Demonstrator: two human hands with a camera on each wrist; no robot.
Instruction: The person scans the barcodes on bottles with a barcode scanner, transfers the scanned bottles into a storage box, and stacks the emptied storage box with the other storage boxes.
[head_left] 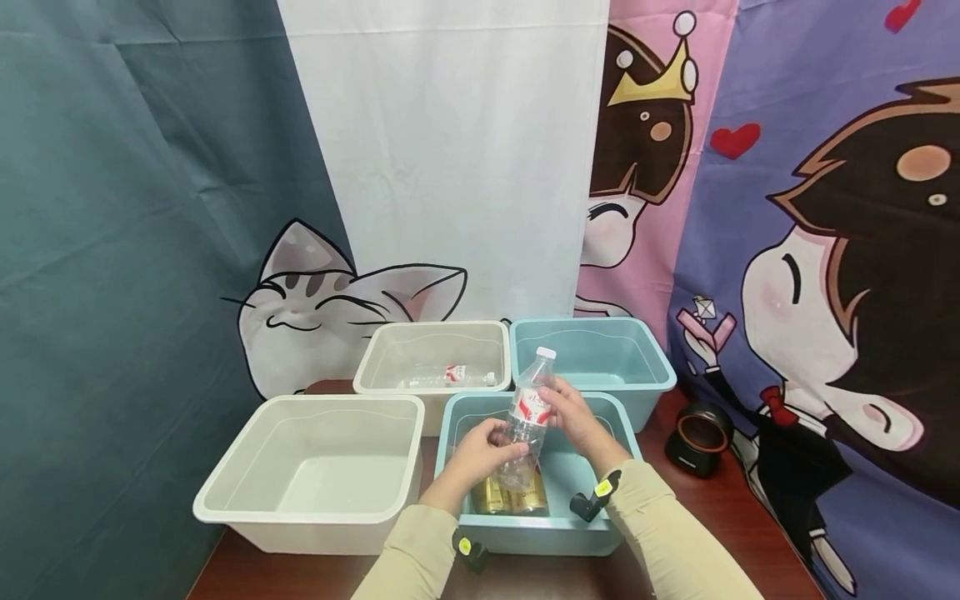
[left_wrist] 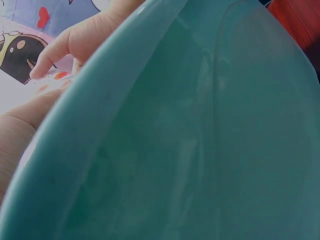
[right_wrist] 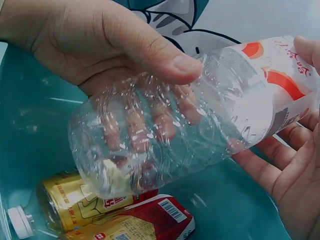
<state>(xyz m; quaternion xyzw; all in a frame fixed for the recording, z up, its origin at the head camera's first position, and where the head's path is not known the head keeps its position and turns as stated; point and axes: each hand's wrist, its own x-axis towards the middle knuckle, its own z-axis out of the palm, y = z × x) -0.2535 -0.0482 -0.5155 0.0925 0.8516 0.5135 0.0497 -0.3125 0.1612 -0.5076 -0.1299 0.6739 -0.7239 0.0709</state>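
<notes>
Two hands [head_left: 480, 458] [head_left: 577, 417], left low, right higher, in a grip round a tilted clear bottle [head_left: 529, 407]

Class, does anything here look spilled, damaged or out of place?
Nothing stands out. The clear bottle, in the left hand and right hand over the front blue bin, has its cap on; no spill or plain damage shows. Another bottle lies on its side in the back cream bin.

Soft, even light fills the head view (its shadows are faint). The left wrist view is dimmer and hazy, the close blue bin [left_wrist: 200, 140] blurred. In the right wrist view, small white glints speckle the clear plastic bottle [right_wrist: 212, 112].
</notes>
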